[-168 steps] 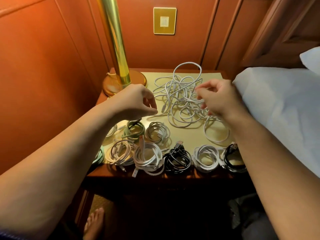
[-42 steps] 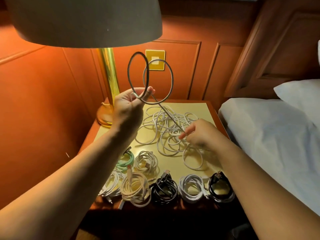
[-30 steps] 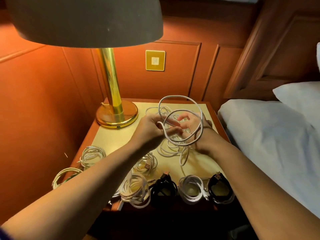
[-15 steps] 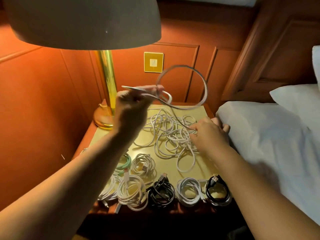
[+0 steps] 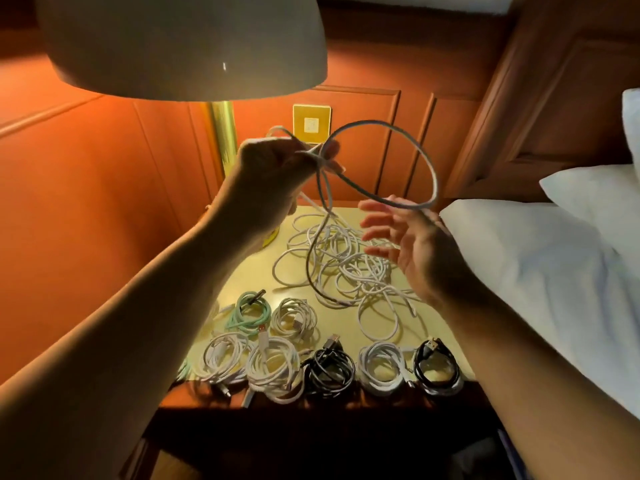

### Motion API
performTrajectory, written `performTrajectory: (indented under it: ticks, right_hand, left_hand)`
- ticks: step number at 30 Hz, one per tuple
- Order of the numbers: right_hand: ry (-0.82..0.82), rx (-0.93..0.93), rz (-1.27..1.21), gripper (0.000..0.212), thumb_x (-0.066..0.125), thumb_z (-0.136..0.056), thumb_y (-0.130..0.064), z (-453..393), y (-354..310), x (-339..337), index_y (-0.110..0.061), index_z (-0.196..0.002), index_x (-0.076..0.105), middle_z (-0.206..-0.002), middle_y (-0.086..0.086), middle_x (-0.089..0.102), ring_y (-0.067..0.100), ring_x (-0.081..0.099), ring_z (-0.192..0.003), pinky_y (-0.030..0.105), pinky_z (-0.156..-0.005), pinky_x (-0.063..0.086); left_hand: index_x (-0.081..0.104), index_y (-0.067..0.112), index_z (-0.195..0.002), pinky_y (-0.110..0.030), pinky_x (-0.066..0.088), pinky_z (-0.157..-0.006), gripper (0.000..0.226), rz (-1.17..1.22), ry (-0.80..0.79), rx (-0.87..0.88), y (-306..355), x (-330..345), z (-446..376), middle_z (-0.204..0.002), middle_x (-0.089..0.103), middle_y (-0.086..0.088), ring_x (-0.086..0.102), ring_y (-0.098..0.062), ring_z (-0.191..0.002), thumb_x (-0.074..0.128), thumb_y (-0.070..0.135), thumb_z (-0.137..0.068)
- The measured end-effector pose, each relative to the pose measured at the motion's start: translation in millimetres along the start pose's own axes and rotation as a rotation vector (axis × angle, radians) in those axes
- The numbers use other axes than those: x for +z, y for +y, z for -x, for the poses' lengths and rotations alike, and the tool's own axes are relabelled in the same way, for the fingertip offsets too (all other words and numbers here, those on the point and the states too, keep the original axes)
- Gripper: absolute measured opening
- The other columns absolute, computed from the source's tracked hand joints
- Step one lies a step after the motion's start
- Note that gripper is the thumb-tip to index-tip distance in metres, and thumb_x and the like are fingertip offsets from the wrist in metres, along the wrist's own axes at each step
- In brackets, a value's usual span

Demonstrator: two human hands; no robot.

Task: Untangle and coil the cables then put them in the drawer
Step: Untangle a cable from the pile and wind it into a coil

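While raised under the pale dome lampshade (image 5: 183,46), left hand (image 5: 273,168) grips a thin white cable (image 5: 427,161), fingers curled round the crossing of its strands. Big round loop of that cable standing out to the right of the fist, lower arc lying across the right hand (image 5: 412,244); right hand palm-up, fingers spread and relaxed, touching the loop, not clamped on it. One strand hanging down from the left fist to the tangled pile of white cables (image 5: 346,268) on the yellow-topped wooden bedside surface (image 5: 429,323).

Nearer the front edge, coiled bundles in two rows. Back row: mint-green coiled cable (image 5: 247,311) w/ plug sticking up, just beside a small white coiled cable (image 5: 294,318). Front row, left to right: white coil (image 5: 223,358), larger white coil w/ red-tipped plug (image 5: 273,368), black coil (image 5: 329,372), another white coil (image 5: 382,370), black-and-white coil (image 5: 438,372) at the right end; neighbours touching or nearly so. A further mint-green bundle mostly hidden behind the left forearm.

Brass lamp stem (image 5: 223,133) behind the left fist, gold square wall plate (image 5: 311,123) on the orange-brown panelled wall. White bed sheet (image 5: 540,271) and pillow (image 5: 595,199) to the right of the surface. Drawer front in shadow below the surface, can't tell whether open
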State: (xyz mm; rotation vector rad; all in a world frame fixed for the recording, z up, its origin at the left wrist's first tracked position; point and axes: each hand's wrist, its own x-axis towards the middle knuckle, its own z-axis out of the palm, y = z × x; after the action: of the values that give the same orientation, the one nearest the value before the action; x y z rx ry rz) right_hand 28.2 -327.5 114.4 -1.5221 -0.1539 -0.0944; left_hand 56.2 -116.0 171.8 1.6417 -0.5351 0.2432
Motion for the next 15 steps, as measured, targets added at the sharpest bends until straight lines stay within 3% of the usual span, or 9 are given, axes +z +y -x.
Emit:
performTrajectory:
  ticks: [4,8,10,13,15]
  right_hand:
    - [-0.014,0.022,-0.294,0.037,0.050,-0.097,-0.043,32.8,-31.0,11.1,-0.021,-0.095,0.080,-0.084,-0.002,0.070,0.014,0.065,-0.075,0.031,-0.071,0.054]
    - [0.030,0.073,-0.387,0.040,0.051,-0.099,-0.046,68.8,-41.0,16.4,-0.021,-0.088,0.081,-0.076,-0.003,0.065,0.014,0.057,-0.067,0.031,-0.065,0.044]
    - [0.057,0.101,-0.384,0.040,0.050,-0.097,-0.047,92.1,-38.8,18.4,-0.020,-0.089,0.079,-0.077,-0.002,0.062,0.014,0.054,-0.066,0.030,-0.061,0.043]
    - [0.061,0.113,-0.367,0.037,0.052,-0.095,-0.044,129.0,-33.0,24.3,-0.022,-0.084,0.080,-0.075,-0.002,0.060,0.013,0.052,-0.066,0.027,-0.059,0.043]
    - [0.038,0.102,-0.304,0.035,0.054,-0.097,-0.044,150.5,-29.3,29.4,-0.023,-0.084,0.080,-0.075,-0.002,0.061,0.013,0.053,-0.066,0.028,-0.059,0.042]
  left_hand:
    - [0.074,0.015,-0.083,-0.021,0.020,-0.044,0.020,0.078,-0.154,0.092,39.2,-3.4,23.5,-0.045,0.041,0.019,0.020,-0.008,-0.040,0.065,0.030,-0.093]
    - [0.075,0.013,-0.084,-0.010,0.032,-0.044,0.017,-0.033,-0.341,0.084,67.0,-4.7,68.4,-0.055,0.061,0.013,0.038,0.001,-0.040,0.067,0.028,-0.089]
    - [0.076,0.009,-0.089,-0.006,0.036,-0.048,0.014,-0.198,-0.509,0.003,75.4,-5.4,92.8,-0.063,0.065,0.001,0.046,0.002,-0.043,0.068,0.020,-0.092]
    - [0.076,0.023,-0.104,-0.016,0.035,-0.049,0.017,-0.594,-0.775,-0.167,84.4,-3.3,125.5,-0.058,0.052,0.011,0.041,-0.002,-0.045,0.062,0.016,-0.098]
    - [0.075,0.032,-0.106,-0.016,0.038,-0.050,0.021,-0.770,-0.879,-0.260,90.2,-0.2,146.7,-0.056,0.057,0.017,0.050,0.001,-0.048,0.057,0.027,-0.095]
